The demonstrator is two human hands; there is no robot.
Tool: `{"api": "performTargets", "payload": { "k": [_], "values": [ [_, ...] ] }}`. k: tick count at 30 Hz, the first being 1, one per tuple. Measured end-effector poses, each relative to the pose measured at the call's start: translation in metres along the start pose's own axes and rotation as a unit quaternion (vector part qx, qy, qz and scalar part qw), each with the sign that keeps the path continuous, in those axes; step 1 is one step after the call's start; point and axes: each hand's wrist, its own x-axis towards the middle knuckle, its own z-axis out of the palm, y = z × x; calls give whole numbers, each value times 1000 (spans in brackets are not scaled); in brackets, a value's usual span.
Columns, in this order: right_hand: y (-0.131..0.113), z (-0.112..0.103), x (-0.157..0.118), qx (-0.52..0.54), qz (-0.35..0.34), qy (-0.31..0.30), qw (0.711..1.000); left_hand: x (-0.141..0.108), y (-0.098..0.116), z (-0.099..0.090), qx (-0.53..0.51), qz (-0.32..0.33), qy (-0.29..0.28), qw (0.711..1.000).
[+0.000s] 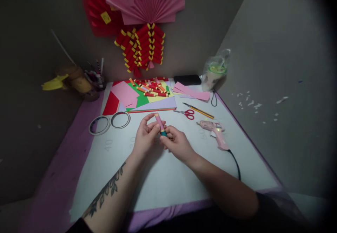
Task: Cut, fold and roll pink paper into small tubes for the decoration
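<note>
Between my two hands, above the white table sheet, is a small pink paper roll (159,122) with yellow bands at its ends. It tilts, its top leaning left. A teal cylinder (164,133) shows at its lower end; whether it is part of the roll or sits inside it, I cannot tell. My left hand (145,133) is closed around the roll, thumb on its side and a finger near its top. My right hand (177,141) pinches the teal end between thumb and fingers. Red-handled scissors (189,113) and a craft knife (201,112) lie beyond it.
A pink glue gun (216,131) with a lit spot and black cord lies at right. Two tape rolls (99,125) rest at left. Coloured paper (125,94), many small rolls (155,87) and pink strips (191,92) lie behind. Cups (216,71) stand at the back corners; paper fans (150,1) hang above.
</note>
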Motion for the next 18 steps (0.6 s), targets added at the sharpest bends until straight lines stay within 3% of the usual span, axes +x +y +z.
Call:
{"api": "performTargets", "payload": {
  "k": [8, 18],
  "values": [
    [2, 5, 3, 23, 26, -14, 999, -6, 0, 5, -6, 8, 37, 999],
    [12, 7, 3, 25, 10, -18, 999, -6, -6, 5, -6, 41, 46, 998]
  ]
}}
